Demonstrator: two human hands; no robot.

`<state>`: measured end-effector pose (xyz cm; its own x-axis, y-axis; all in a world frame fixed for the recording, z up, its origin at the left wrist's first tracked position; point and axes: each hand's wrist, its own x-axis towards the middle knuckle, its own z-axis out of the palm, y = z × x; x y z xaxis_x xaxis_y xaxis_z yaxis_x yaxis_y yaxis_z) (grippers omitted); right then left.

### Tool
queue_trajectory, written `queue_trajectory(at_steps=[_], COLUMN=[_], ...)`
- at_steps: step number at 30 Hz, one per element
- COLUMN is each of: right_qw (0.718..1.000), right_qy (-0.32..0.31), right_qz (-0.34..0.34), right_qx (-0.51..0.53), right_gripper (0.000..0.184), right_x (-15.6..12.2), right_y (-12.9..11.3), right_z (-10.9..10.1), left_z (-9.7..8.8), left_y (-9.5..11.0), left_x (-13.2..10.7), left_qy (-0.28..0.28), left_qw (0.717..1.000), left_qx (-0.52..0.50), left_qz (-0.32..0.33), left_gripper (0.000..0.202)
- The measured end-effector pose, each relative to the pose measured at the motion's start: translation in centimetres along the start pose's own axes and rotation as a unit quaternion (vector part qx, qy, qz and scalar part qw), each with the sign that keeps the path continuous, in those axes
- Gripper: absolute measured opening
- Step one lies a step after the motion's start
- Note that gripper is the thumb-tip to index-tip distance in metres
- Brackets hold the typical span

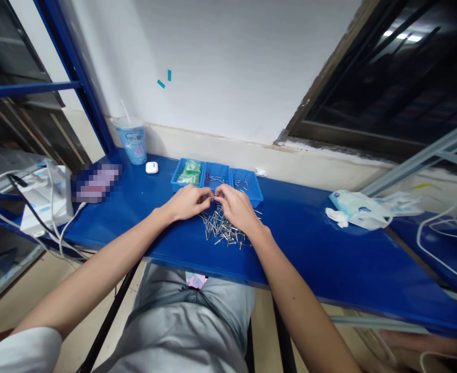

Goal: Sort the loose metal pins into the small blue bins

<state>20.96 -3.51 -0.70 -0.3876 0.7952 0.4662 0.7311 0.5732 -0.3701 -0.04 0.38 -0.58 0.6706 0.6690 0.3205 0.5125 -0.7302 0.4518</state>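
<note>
My left hand [187, 202] and my right hand [236, 207] meet over a blue table [309, 243], fingertips pinched together on a small metal pin [213, 197] held between them. Just below the hands lies a loose pile of several metal pins [222, 230]. Right behind the hands stand three joined blue bins: the left bin [187, 173] holds green packets, the middle bin [216, 178] and the right bin [247, 186] hold a few pins each.
A plastic cup with a straw [132, 139] and a white earbud case [151, 167] stand at the back left. White boxes with cables [44, 199] sit at the left end. Tissue packs [358, 207] and white cables [441, 243] lie to the right.
</note>
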Motion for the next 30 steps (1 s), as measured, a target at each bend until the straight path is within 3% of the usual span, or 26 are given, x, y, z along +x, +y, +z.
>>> queue_trajectory(at_steps=[8, 12, 19, 23, 30], right_qw=[1.0, 0.998, 0.999, 0.998, 0.999], right_qy=[0.0, -0.024, -0.026, -0.043, -0.027], right_qz=[0.008, 0.046, 0.031, 0.041, 0.024], right_qx=[-0.013, -0.035, 0.008, -0.006, 0.001], right_gripper=[0.013, 0.025, 0.01, 0.017, 0.014], right_x=[-0.04, 0.02, 0.0, 0.03, -0.11], right_y=[0.1, -0.17, -0.06, -0.06, -0.08], right_z=[0.06, -0.08, -0.12, -0.06, -0.06], left_z=[-0.15, -0.09, 0.01, -0.02, -0.15], left_y=[0.06, 0.08, 0.07, 0.08, 0.23], left_x=[-0.02, -0.01, 0.01, 0.04, 0.0], left_qy=[-0.009, -0.009, 0.0, -0.002, 0.007], left_qw=[1.0, 1.0, 1.0, 1.0, 1.0], left_qx=[0.011, 0.008, 0.017, 0.014, 0.006], left_qz=[0.004, 0.01, 0.006, 0.01, 0.01], left_gripper=[0.031, 0.033, 0.032, 0.033, 0.032])
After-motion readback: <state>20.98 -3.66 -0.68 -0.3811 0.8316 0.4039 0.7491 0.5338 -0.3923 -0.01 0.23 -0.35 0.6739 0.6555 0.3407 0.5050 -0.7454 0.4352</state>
